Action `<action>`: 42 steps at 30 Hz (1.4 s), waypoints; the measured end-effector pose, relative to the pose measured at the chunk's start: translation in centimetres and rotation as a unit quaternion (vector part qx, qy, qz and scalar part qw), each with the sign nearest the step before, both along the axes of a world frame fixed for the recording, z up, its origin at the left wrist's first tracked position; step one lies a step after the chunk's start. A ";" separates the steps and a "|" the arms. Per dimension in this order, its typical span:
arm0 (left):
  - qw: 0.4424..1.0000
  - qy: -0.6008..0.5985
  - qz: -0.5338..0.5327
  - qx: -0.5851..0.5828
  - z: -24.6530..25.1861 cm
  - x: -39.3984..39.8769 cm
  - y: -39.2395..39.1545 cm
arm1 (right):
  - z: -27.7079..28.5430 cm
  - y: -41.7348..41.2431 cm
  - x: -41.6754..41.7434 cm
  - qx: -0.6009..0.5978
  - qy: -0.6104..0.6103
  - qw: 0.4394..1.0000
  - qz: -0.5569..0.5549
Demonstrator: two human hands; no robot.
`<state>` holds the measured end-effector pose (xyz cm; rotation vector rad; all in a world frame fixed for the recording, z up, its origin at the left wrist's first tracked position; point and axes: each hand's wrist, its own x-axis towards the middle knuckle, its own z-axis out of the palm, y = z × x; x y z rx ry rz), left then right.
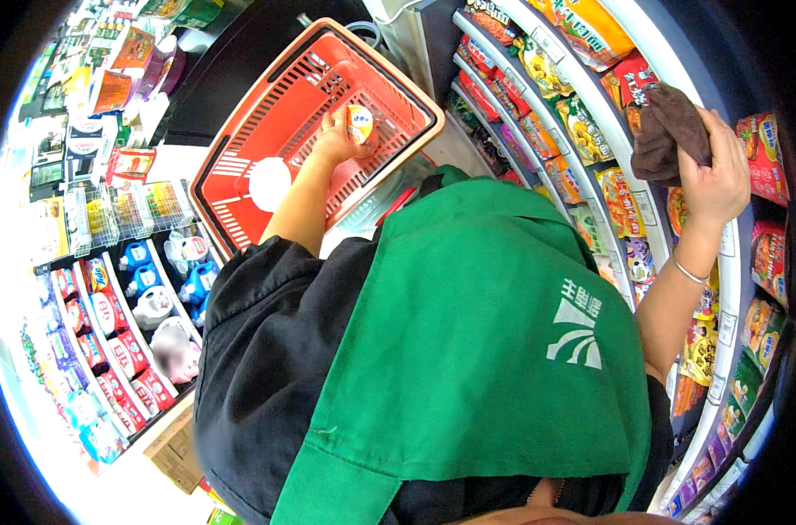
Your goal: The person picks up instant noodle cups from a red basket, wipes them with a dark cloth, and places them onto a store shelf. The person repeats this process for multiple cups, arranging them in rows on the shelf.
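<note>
Inside a red plastic shopping basket [240,131], my left hand [336,139] is closed around a small round tub with an orange and white lid [360,125]. A white round thing [269,184] shows beside my forearm in the basket. On the other side, my right hand [716,174] grips a dark brown cloth [667,134] in front of the snack shelves. Red and orange packets [627,79] stand just behind the cloth. A metal bangle is on my right wrist.
Curved-looking shelves [644,207] of bagged food rise at the right. Shelves of detergent and soap packs [128,351] stand at the left, with wire baskets [116,213] above. A cardboard box [175,453] lies at the lower left. My green apron [477,328] fills the middle.
</note>
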<state>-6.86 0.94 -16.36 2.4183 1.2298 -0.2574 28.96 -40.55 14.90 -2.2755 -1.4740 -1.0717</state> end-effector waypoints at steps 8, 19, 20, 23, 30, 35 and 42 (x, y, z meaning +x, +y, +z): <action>0.938 -0.338 0.076 -0.036 8.0 2.2 2.5 | 0.8 0.2 -0.7 0.018 0.019 1.000 -0.002; 0.710 -0.686 -0.153 0.041 31.0 17.1 -3.4 | 0.7 0.0 -1.2 0.067 0.044 0.997 0.000; 0.709 -0.680 -0.166 0.087 31.6 19.0 -4.6 | 0.8 -0.1 -1.2 0.066 0.047 0.997 0.002; 0.640 -0.679 -0.244 0.264 33.6 23.9 -7.6 | 1.3 -0.3 -1.3 0.072 0.052 0.996 0.012; 0.563 -0.654 -0.347 0.367 34.6 30.1 -12.1 | 1.0 -0.6 -1.3 0.104 0.040 0.993 0.029; 0.636 -0.590 -0.360 0.342 34.9 31.8 -13.5 | 1.0 -0.6 -1.2 0.116 0.030 0.992 0.036; 0.657 -0.529 -0.374 0.387 38.0 35.0 -12.2 | 0.9 -0.8 -1.3 0.100 0.036 0.994 0.034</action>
